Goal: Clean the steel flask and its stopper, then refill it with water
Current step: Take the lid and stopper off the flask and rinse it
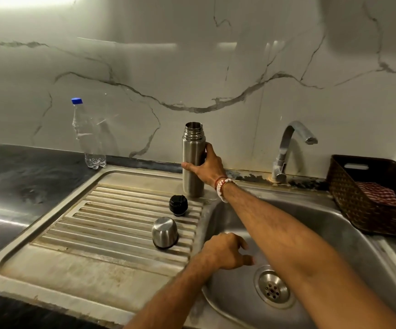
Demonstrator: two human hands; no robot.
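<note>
The steel flask (193,153) stands upright and uncapped at the back corner of the ribbed drainboard (97,233). My right hand (207,166) grips its body from the right, thumb across the front. Its black stopper (178,205) lies on the ribs just in front. The steel cup lid (164,232) sits upside down a little nearer. My left hand (227,251) hangs over the sink basin's (322,229) left edge with loosely curled fingers and holds nothing.
A curved tap (287,150) rises behind the basin, no water running. The drain (273,288) lies at the basin's bottom. A clear plastic bottle (86,136) with a blue cap stands at the back left. A dark woven basket (372,193) with a checked cloth sits right.
</note>
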